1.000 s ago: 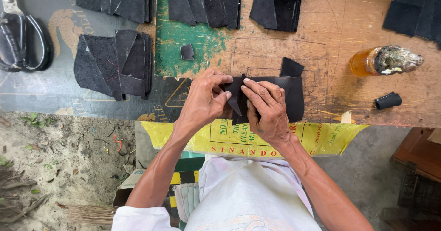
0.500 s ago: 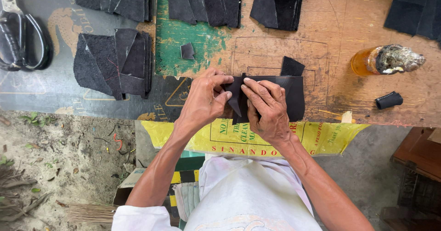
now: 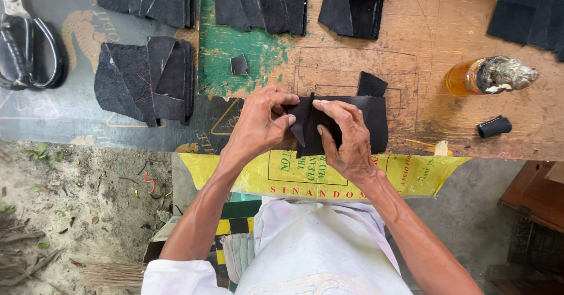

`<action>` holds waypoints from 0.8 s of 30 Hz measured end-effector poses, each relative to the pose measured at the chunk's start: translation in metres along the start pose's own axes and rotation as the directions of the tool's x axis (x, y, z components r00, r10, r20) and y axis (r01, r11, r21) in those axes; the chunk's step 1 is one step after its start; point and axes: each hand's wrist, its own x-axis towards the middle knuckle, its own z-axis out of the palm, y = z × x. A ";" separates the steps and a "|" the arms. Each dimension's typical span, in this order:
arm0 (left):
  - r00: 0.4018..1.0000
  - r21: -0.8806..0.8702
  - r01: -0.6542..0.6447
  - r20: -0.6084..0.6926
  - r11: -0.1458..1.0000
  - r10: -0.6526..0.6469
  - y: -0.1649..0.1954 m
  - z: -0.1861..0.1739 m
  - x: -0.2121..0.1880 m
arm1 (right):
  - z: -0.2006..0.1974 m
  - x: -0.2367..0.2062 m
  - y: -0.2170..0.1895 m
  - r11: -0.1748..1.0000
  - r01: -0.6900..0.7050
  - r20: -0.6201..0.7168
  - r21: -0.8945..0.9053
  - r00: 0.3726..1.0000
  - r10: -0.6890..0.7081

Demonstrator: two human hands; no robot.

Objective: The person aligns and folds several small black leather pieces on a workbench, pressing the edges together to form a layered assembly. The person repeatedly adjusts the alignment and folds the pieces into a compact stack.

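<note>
**Both hands pinch the black leather piece, barely shifted**

While you compare this moment with the last second, you find almost nothing has moved: your left hand [image 3: 258,125] and right hand [image 3: 346,139] sit in the same spots at the near edge of the workbench [image 3: 423,54], so the folding work looks ongoing rather than finished.

Your left hand is closed, thumb and fingers pinching the left end of the black leather piece [image 3: 376,116]. Your right hand presses fingertips down on its middle, thumb tucked underneath.

That piece is dark, matte and flat, folded at its left end into an upright crease between your hands, with a small tab sticking up at the back.

Further out lie a stack of black leather cutouts [image 3: 147,78], scissors [image 3: 26,42], an amber glue bottle [image 3: 490,75] and a small black roll [image 3: 494,126].
</note>
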 end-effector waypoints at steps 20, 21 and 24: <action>0.965 -0.435 0.250 0.039 0.865 -0.260 -0.028 0.024 -0.071 | 0.022 -0.107 -0.045 -0.522 -0.417 0.666 0.744 0.523 0.532; 0.968 -0.481 0.236 0.045 0.844 -0.245 -0.030 0.026 -0.078 | 0.027 -0.104 -0.042 -0.591 -0.326 0.661 0.738 0.528 0.534; 0.983 -0.549 0.169 0.030 0.819 -0.183 -0.032 0.029 -0.096 | 0.038 -0.096 -0.043 -0.524 -0.270 0.590 0.807 0.381 0.712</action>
